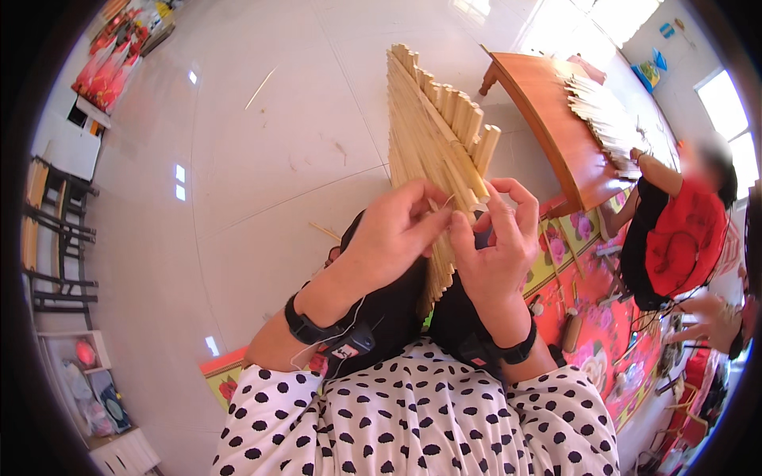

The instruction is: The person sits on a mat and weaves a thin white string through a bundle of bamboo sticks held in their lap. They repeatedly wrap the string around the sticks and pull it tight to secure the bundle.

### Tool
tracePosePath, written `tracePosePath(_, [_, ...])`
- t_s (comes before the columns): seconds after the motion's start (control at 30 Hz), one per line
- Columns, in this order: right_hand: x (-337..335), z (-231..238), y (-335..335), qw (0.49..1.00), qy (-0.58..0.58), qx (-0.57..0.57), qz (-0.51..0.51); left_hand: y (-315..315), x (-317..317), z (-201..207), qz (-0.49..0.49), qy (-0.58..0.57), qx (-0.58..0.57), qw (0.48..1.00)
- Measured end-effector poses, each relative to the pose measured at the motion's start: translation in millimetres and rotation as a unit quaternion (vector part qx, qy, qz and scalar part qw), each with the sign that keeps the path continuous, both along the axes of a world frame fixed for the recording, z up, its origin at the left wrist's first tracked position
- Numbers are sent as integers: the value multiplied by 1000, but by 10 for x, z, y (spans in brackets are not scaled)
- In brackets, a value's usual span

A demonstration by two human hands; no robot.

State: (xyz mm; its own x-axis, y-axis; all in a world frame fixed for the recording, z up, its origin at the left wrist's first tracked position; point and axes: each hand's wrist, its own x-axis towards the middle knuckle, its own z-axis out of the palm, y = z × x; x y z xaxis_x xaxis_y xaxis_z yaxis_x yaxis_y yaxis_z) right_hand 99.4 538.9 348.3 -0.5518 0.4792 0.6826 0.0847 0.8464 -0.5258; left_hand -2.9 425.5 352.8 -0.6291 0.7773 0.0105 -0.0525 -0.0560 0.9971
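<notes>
A flat fan-shaped panel of pale bamboo strips stands upright on my lap, its stepped top edge pointing away from me. My left hand grips the panel's lower left side, fingers curled round the strips. My right hand holds the lower right side, thumb and forefinger pinching a thin bamboo sliver at the panel's face. Both wrists wear black bands. My sleeves are white with black dots.
A low wooden table at the right carries a stack of bamboo strips. A person in red and black sits beside it on a floral mat. Loose slivers lie on the pale tiled floor. Dark chairs stand at left.
</notes>
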Motion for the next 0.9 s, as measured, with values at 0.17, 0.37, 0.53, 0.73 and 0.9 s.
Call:
tracePosePath(0.17, [64, -67, 26, 999, 10, -40, 4, -598, -268, 289, -19, 15, 106, 994])
tracePosePath(0.37, [67, -150, -31, 989, 41, -121, 75, -1492, -743, 827, -423, 256, 157, 855])
tracePosePath(0.53, [91, -191, 10, 963, 49, -245, 99, -1205, -170, 791, 179, 384, -116, 898])
tracePosePath(0.73, [4, -123, 169, 919, 61, -349, 174, -263, -10, 466, 81, 107, -108, 985])
tracePosePath(0.9, [17, -136, 382, 773, 70, -577, 252, -54, -11, 213, 62, 31, -68, 995])
